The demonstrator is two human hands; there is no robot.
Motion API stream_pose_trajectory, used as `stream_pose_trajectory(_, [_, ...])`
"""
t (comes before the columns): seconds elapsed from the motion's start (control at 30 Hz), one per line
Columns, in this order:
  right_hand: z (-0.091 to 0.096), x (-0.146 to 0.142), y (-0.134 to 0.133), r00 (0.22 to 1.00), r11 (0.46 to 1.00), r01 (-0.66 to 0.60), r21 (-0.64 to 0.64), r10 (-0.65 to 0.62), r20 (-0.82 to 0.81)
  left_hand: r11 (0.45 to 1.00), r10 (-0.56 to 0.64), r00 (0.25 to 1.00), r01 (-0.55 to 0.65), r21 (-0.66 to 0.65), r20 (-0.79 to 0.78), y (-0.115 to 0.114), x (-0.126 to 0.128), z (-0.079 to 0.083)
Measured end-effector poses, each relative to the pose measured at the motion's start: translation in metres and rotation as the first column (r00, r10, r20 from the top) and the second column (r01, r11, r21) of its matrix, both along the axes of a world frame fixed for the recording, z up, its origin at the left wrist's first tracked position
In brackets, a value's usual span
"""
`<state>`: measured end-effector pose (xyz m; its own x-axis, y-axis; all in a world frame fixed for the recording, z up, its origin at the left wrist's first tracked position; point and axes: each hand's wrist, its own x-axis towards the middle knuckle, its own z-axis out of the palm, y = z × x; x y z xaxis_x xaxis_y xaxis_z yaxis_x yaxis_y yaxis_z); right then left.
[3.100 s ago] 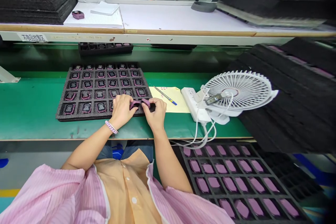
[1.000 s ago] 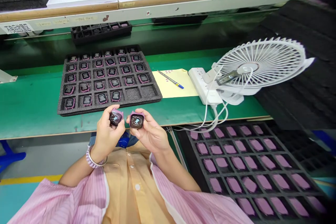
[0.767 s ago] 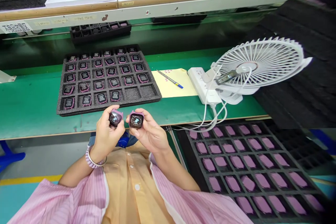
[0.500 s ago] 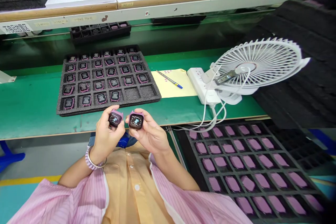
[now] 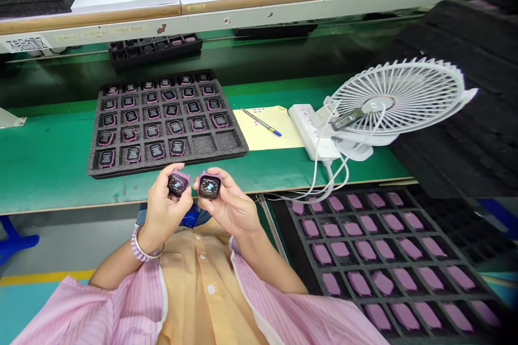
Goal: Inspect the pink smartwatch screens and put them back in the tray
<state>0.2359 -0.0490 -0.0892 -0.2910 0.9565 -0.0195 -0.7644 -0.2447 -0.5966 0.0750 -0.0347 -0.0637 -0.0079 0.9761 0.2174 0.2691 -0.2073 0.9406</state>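
My left hand point(image 5: 167, 206) grips a purple smartwatch point(image 5: 178, 183) between thumb and fingers, its lit screen tilted toward me. In my right hand point(image 5: 234, 207) is a second purple smartwatch point(image 5: 209, 186), with a lit dial that has a blue figure in the middle. Both are without straps and held side by side, slightly apart, at the table's front edge. Just beyond them lies a black foam tray point(image 5: 170, 168) with rows of similar watches showing text on their screens. Two pockets at its front right corner hold nothing.
A yellow sheet point(image 5: 267, 143) with a pen point(image 5: 261, 122) lies right of the tray. Beside it are a white power strip point(image 5: 303, 124), loose cables and a white fan point(image 5: 399, 99). Lower right, another foam tray point(image 5: 343, 264) holds purple pieces. A shelf point(image 5: 283, 5) crosses above.
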Motion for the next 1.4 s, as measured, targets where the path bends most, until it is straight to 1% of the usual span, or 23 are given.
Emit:
stream_pose_trajectory(0.2, [0.001,-0.001,0.002,1.000,1.000,0.023,-0.017,-0.023,0.012,1.000,-0.016,1.000,0.016,-0.010,0.019,-0.001,0.001,0.002])
stream_pose_trajectory(0.33, [0.002,-0.001,0.002,1.000,1.000,0.019,-0.018,-0.019,-0.003,1.000,-0.002,1.000,0.002,-0.013,0.012,-0.002,0.000,0.003])
stream_pose_trajectory(0.5, [0.002,-0.002,0.001,0.999,1.000,0.023,-0.018,-0.022,0.039,1.000,0.001,1.000,-0.001,-0.013,-0.016,-0.001,0.000,0.003])
stream_pose_trajectory(0.77, [0.000,-0.002,0.002,0.995,0.999,0.028,-0.023,-0.026,0.093,1.000,-0.005,1.000,0.005,-0.003,0.005,0.000,0.000,0.001])
stream_pose_trajectory(0.97, [-0.001,-0.002,0.002,0.997,0.999,0.020,-0.028,-0.018,0.076,1.000,-0.015,1.000,0.016,-0.014,0.020,0.000,0.000,0.001])
stream_pose_trajectory(1.13, [-0.001,0.000,0.001,0.993,1.000,0.016,-0.021,-0.014,0.116,0.999,-0.033,0.999,0.033,0.005,0.018,0.001,0.000,0.002])
stream_pose_trajectory(1.3, [0.000,0.003,0.011,0.988,0.999,0.046,-0.002,-0.046,0.150,0.998,-0.062,0.998,0.062,0.009,-0.002,0.009,-0.002,-0.006])
stream_pose_trajectory(1.4, [0.006,0.008,0.024,0.986,1.000,0.019,0.005,-0.019,0.166,0.996,-0.084,0.992,0.086,-0.008,0.095,0.018,-0.004,-0.008])
